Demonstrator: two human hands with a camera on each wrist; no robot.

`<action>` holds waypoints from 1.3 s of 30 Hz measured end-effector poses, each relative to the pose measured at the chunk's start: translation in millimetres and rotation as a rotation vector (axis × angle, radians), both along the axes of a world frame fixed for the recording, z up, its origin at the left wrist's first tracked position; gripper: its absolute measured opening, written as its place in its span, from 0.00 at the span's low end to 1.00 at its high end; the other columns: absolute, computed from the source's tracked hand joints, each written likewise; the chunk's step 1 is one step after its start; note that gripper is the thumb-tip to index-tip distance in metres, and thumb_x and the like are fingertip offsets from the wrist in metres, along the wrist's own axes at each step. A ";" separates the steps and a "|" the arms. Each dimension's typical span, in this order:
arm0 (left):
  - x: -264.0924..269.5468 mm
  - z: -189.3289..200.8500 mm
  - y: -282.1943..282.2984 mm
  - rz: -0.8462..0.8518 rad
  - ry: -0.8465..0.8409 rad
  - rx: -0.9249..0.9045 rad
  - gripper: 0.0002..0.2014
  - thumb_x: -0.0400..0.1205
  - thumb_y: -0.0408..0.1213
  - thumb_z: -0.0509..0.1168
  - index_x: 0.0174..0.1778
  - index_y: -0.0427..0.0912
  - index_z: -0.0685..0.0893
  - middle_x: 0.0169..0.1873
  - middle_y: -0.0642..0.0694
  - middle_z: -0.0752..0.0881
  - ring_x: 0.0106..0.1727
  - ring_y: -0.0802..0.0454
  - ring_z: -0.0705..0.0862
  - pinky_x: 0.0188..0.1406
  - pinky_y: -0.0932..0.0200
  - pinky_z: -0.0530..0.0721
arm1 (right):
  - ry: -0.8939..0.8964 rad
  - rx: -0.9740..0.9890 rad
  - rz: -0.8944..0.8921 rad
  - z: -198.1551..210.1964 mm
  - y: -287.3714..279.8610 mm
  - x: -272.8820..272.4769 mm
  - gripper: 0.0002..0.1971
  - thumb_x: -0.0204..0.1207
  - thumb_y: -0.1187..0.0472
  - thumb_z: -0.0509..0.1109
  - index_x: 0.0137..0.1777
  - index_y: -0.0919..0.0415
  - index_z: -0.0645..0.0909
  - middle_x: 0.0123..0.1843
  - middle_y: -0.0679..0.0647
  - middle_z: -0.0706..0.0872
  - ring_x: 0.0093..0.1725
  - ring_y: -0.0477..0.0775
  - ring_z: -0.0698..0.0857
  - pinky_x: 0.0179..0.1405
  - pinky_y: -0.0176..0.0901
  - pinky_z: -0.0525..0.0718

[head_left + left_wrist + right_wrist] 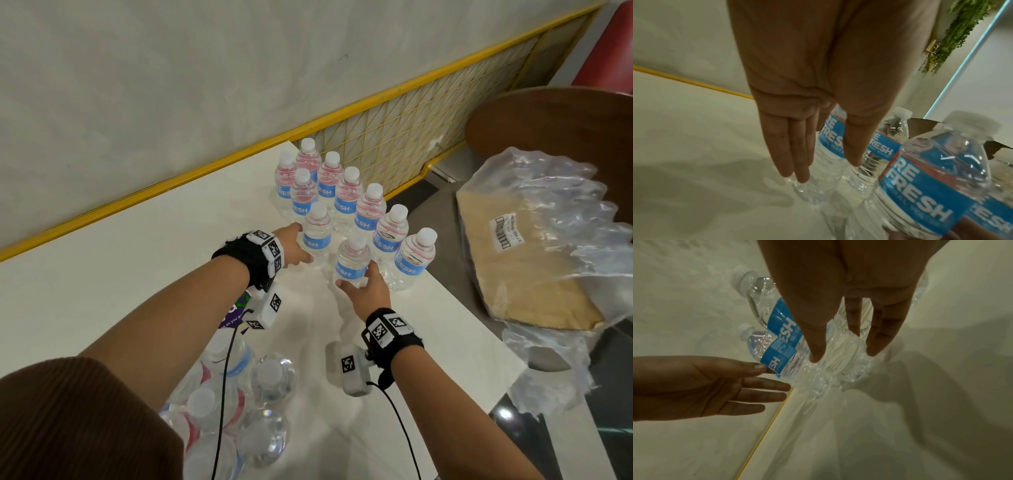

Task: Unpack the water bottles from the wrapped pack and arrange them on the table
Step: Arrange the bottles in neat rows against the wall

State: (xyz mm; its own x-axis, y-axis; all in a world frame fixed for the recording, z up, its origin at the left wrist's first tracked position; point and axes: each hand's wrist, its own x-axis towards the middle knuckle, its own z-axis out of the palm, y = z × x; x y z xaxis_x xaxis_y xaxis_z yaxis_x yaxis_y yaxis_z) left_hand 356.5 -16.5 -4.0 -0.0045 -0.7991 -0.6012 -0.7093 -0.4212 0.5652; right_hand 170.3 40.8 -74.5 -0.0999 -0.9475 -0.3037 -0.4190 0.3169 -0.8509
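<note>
Several clear water bottles with blue labels stand upright in two rows on the white table [120, 274]. My left hand [301, 244] reaches to the near bottle of the left row [318, 236]; in the left wrist view its fingers [795, 154] lie straight along this bottle [830, 146]. My right hand [358, 279] is at the nearest bottle [352, 263], thumb [816, 344] and straight fingers on either side of its ribbed lower part [840, 345]. More bottles [239, 394] lie bunched under my left forearm.
Crumpled clear wrap with a cardboard tray [534, 267] lies to the right, off the table. Behind it is a round wooden top [565, 116]. A yellow-framed mesh panel [428, 120] runs along the table's far edge. The table's right edge passes close to the bottle rows.
</note>
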 end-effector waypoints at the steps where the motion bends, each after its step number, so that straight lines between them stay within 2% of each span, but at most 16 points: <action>1: -2.0 -2.4 0.0 0.042 0.055 0.002 0.36 0.77 0.40 0.71 0.78 0.45 0.60 0.59 0.37 0.83 0.57 0.40 0.86 0.54 0.46 0.84 | 0.009 -0.003 0.000 -0.9 -1.5 0.9 0.36 0.68 0.53 0.79 0.74 0.53 0.67 0.71 0.52 0.77 0.67 0.59 0.79 0.67 0.52 0.78; 4: -9.6 -3.6 -0.8 0.141 0.169 -0.040 0.28 0.81 0.41 0.66 0.74 0.41 0.64 0.62 0.38 0.82 0.58 0.41 0.86 0.51 0.49 0.82 | 0.023 0.007 0.006 0.3 -8.7 5.4 0.35 0.68 0.51 0.79 0.73 0.52 0.67 0.70 0.53 0.78 0.66 0.59 0.80 0.66 0.54 0.79; 7: -12.8 -8.0 -6.3 0.177 0.168 -0.070 0.28 0.81 0.44 0.65 0.75 0.41 0.64 0.64 0.37 0.81 0.59 0.40 0.86 0.56 0.47 0.84 | 0.064 0.025 -0.008 2.9 -18.3 10.7 0.37 0.68 0.51 0.78 0.75 0.52 0.65 0.72 0.57 0.74 0.68 0.61 0.78 0.68 0.57 0.78; 9: -12.8 -11.7 -10.5 0.167 0.113 -0.114 0.29 0.81 0.48 0.65 0.74 0.41 0.65 0.63 0.36 0.82 0.58 0.39 0.86 0.60 0.42 0.84 | 0.132 0.046 -0.017 4.4 -23.1 11.7 0.37 0.69 0.48 0.76 0.76 0.52 0.64 0.72 0.58 0.71 0.69 0.62 0.77 0.69 0.56 0.77; 12: -14.7 -13.2 -14.3 0.157 0.103 -0.132 0.25 0.82 0.46 0.64 0.71 0.37 0.68 0.61 0.34 0.83 0.58 0.37 0.86 0.61 0.39 0.83 | 0.140 0.055 -0.022 4.2 -29.4 13.5 0.35 0.70 0.47 0.75 0.75 0.53 0.65 0.70 0.57 0.77 0.67 0.62 0.79 0.67 0.56 0.78; 15: -19.0 -13.4 -17.9 0.167 0.087 -0.114 0.23 0.84 0.44 0.61 0.69 0.33 0.69 0.59 0.33 0.82 0.59 0.36 0.85 0.61 0.42 0.83 | 0.082 0.069 -0.058 2.3 -37.1 18.9 0.33 0.69 0.48 0.76 0.72 0.52 0.68 0.63 0.56 0.84 0.58 0.62 0.85 0.59 0.58 0.85; 16: -19.7 -15.8 -20.4 0.161 0.062 -0.120 0.20 0.84 0.44 0.61 0.66 0.34 0.71 0.59 0.33 0.83 0.59 0.36 0.85 0.60 0.43 0.83 | 0.076 0.080 -0.062 2.2 -39.6 20.6 0.33 0.69 0.48 0.76 0.72 0.51 0.68 0.62 0.56 0.85 0.56 0.62 0.86 0.58 0.58 0.85; 19: -21.3 -21.0 -27.6 0.152 -0.005 -0.157 0.13 0.84 0.45 0.60 0.48 0.37 0.72 0.56 0.32 0.84 0.58 0.36 0.85 0.57 0.46 0.82 | 0.085 0.097 -0.047 0.7 -47.7 23.8 0.30 0.71 0.48 0.74 0.72 0.52 0.70 0.58 0.59 0.88 0.56 0.61 0.87 0.60 0.56 0.85; 22: -24.9 -21.7 -31.8 0.159 -0.026 -0.184 0.16 0.84 0.44 0.60 0.34 0.41 0.70 0.52 0.32 0.86 0.57 0.36 0.86 0.50 0.50 0.80 | 0.102 0.099 -0.034 -0.3 -53.8 24.5 0.29 0.72 0.49 0.73 0.72 0.53 0.71 0.58 0.60 0.88 0.57 0.61 0.87 0.60 0.56 0.84; 28: -30.7 -16.5 -31.9 0.129 -0.045 -0.197 0.12 0.85 0.43 0.59 0.44 0.37 0.74 0.45 0.35 0.83 0.55 0.36 0.85 0.47 0.52 0.77 | 0.109 0.123 -0.043 -3.3 -59.0 21.8 0.30 0.74 0.50 0.73 0.74 0.55 0.70 0.61 0.59 0.86 0.60 0.60 0.86 0.62 0.56 0.84; 30: -30.8 -16.4 -32.1 0.134 -0.036 -0.194 0.11 0.85 0.43 0.59 0.45 0.37 0.74 0.48 0.34 0.85 0.53 0.38 0.84 0.50 0.51 0.78 | 0.112 0.120 -0.041 -4.2 -59.6 20.9 0.29 0.74 0.50 0.72 0.74 0.55 0.70 0.61 0.59 0.86 0.60 0.60 0.86 0.62 0.56 0.84; 33: -30.4 -17.3 -33.2 0.147 -0.012 -0.177 0.11 0.84 0.43 0.60 0.46 0.37 0.74 0.51 0.33 0.85 0.57 0.36 0.85 0.55 0.47 0.81 | 0.105 0.115 -0.024 -2.5 -59.4 18.5 0.29 0.75 0.51 0.72 0.74 0.55 0.70 0.62 0.59 0.86 0.60 0.59 0.85 0.63 0.56 0.83; 36: -27.0 -21.0 -34.7 0.127 -0.029 -0.154 0.14 0.84 0.40 0.61 0.57 0.32 0.77 0.55 0.31 0.85 0.56 0.35 0.84 0.59 0.44 0.82 | 0.098 0.111 0.027 0.8 -57.3 15.7 0.28 0.76 0.51 0.71 0.74 0.55 0.69 0.61 0.58 0.86 0.60 0.59 0.85 0.64 0.56 0.82; 38: -26.0 -15.5 -29.3 0.098 -0.033 -0.128 0.16 0.82 0.37 0.62 0.62 0.31 0.74 0.60 0.30 0.83 0.54 0.36 0.83 0.62 0.44 0.80 | 0.078 0.115 0.054 3.5 -53.6 13.0 0.29 0.75 0.52 0.72 0.75 0.56 0.68 0.57 0.56 0.86 0.58 0.59 0.85 0.64 0.56 0.82; 39: -25.4 -10.5 -24.7 0.058 -0.057 -0.116 0.18 0.82 0.37 0.63 0.65 0.32 0.73 0.62 0.31 0.82 0.57 0.36 0.83 0.63 0.46 0.79 | 0.069 0.121 0.064 5.0 -50.6 10.9 0.30 0.75 0.52 0.72 0.75 0.57 0.67 0.54 0.56 0.86 0.58 0.60 0.85 0.64 0.56 0.82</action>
State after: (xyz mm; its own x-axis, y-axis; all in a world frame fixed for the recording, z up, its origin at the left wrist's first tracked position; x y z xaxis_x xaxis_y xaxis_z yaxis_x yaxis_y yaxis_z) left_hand 331.2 -41.2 -14.5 0.0756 -0.8611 -0.5027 -0.7178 -0.3969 0.5720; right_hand 181.1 -9.8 -69.5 -0.0651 -0.9096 -0.4102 -0.4975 0.3860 -0.7768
